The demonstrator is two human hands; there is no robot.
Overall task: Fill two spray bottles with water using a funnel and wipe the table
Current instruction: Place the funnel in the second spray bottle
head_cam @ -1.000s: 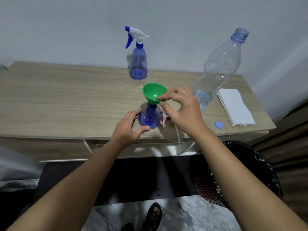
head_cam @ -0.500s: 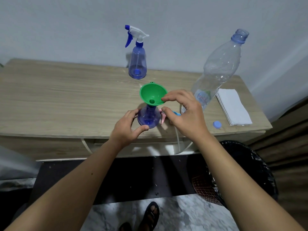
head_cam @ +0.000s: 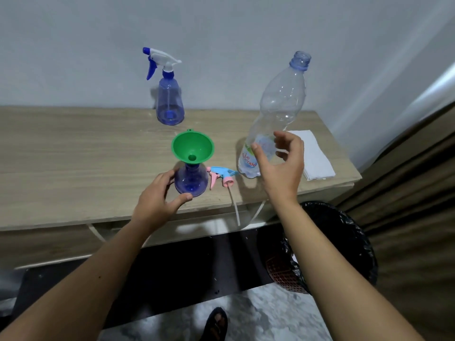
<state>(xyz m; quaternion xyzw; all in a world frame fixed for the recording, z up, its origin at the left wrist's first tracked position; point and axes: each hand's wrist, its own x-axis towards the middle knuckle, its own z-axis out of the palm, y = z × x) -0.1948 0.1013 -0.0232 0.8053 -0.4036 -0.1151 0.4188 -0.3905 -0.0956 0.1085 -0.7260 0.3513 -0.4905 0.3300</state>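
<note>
On the near spray bottle (head_cam: 190, 179) sits a green funnel (head_cam: 192, 148).

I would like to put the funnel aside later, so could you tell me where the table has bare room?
The widest bare patch is the left of the table, left of the far spray bottle and the left hand. It is crowded on the right: funnel, sprayer head, water bottle, right hand, folded cloth.

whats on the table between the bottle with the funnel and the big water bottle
In the head view, the pink and blue sprayer head lies on its side between the funnel bottle and the water bottle, its tube hanging over the table edge.
</note>
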